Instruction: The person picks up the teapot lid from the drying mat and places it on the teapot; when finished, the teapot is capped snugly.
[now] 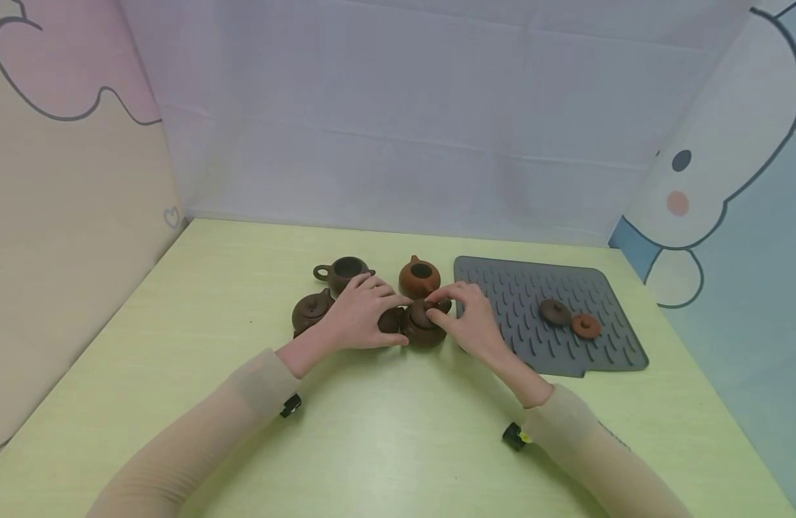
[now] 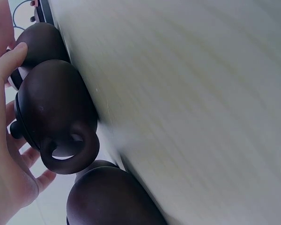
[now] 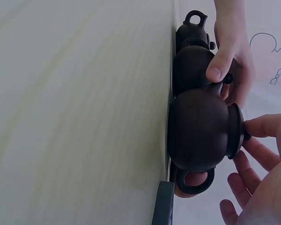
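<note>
My right hand (image 1: pixel 472 324) pinches the knob of a dark brown lid (image 3: pixel 235 131), which sits at the mouth of a round dark clay teapot (image 3: pixel 196 129). My left hand (image 1: pixel 365 313) holds that teapot's spout side between thumb and fingers. Beneath the left palm stands a second dark teapot (image 2: pixel 56 105) with its lid on, its loop handle facing the left wrist camera. Further left is another lidded dark teapot (image 1: pixel 310 311). Behind them stand a dark teapot (image 1: pixel 347 273) and a reddish-brown teapot (image 1: pixel 418 279), both with open mouths.
A grey ridged mat (image 1: pixel 501 280) lies right of the teapots. On it rest a dark lid (image 1: pixel 556 312) and a reddish-brown lid (image 1: pixel 586 326). The pale table (image 1: pixel 385 446) ends at a white cloth backdrop (image 1: pixel 398 144).
</note>
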Demonstrator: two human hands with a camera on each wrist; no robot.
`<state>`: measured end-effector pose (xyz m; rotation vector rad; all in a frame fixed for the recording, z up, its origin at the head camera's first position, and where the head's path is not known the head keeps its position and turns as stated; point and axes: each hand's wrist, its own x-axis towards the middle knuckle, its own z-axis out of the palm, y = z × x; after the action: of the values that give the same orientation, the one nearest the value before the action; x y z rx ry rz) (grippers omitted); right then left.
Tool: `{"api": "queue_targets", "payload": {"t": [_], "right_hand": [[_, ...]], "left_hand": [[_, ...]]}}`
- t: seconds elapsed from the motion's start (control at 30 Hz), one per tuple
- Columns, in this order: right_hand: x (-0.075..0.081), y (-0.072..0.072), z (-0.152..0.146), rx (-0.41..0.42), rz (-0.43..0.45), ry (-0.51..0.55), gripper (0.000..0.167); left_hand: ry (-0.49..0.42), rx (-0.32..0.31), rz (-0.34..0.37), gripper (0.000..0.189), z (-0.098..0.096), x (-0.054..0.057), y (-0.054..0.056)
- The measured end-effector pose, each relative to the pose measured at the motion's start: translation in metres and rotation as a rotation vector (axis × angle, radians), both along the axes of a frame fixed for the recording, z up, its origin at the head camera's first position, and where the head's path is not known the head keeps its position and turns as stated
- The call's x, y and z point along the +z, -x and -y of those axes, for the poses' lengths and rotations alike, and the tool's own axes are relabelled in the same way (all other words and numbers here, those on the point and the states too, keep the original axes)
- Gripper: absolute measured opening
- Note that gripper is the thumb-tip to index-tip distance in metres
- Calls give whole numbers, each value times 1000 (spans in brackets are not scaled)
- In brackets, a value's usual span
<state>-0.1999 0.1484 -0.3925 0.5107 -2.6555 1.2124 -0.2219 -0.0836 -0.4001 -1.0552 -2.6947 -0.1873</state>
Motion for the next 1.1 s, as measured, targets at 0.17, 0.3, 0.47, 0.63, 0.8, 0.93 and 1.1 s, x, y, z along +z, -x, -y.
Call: {"api": "queue_targets", "payload": {"t": [0.17,0.3,0.47,0.63,0.8,0.93,1.1], "right_hand": [[0,-1,0,-3,9,-8,13],[0,-1,0,-2,6,-20,13],[-1,0,0,1,13,-23,13],[-1,0,1,5,16,-31,13],[-2,1,1,7,9,-50,13],[-3,1,0,7,10,-65,13],[-4,1,0,8,10,-85,13]], "left_hand": [[6,-2,-6,65,0,1,0],[4,-4,-7,65,0,2,-1],[1,-4,-10,64,0,1,-1],[2,-4,-15,63,0,0,-1],[-1,-7,-17,64,0,1,-1],[-13,-15,-25,64,0,1,-1],[-28,-21,-32,64,0,0,-1]]}}
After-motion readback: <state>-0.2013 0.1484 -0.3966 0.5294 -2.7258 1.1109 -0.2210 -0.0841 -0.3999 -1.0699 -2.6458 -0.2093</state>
